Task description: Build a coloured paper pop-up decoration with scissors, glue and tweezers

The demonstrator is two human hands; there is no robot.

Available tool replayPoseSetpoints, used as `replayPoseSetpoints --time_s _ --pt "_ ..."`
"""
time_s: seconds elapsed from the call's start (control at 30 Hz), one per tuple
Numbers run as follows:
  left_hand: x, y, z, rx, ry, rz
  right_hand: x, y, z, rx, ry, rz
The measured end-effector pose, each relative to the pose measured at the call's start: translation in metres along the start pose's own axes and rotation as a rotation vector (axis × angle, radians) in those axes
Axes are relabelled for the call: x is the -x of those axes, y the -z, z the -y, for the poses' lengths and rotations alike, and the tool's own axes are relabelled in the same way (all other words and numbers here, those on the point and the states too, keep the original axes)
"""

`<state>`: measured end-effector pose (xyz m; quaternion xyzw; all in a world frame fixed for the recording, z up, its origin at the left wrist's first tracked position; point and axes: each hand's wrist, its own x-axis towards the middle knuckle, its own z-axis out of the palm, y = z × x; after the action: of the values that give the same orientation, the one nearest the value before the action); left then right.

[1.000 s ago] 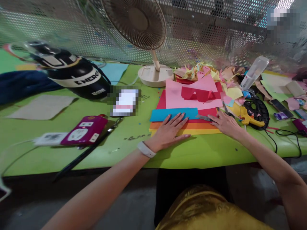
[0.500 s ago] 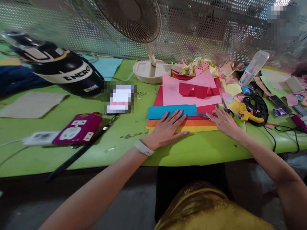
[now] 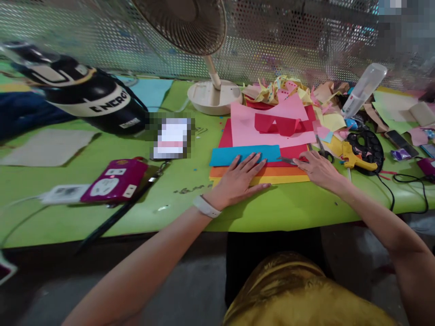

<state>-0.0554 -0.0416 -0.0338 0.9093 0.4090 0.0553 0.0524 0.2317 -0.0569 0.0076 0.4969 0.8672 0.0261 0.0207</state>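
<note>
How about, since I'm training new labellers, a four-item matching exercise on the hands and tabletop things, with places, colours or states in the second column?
1. left hand
2. glue gun
3. right hand
4. large bottle

A. holding a grey blade
B. black with a pale band
C. spread out on the blue paper
D. yellow

Pairs: 1-C; 2-D; 3-A; 4-B

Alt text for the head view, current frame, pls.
A person's left hand lies flat across blue paper while the right hand holds a thin metal tool, tip at the paper's right end. Red, orange and yellow sheets lie underneath on a green table. A fan stands behind.
</note>
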Motion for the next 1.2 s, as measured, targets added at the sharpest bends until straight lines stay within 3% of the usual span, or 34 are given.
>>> replayPoseSetpoints --time_s 1.2 --pt "0.002 0.004 -0.006 0.029 0.010 -0.008 -0.015 -0.008 0.030 0.007 -0.076 -0.036"
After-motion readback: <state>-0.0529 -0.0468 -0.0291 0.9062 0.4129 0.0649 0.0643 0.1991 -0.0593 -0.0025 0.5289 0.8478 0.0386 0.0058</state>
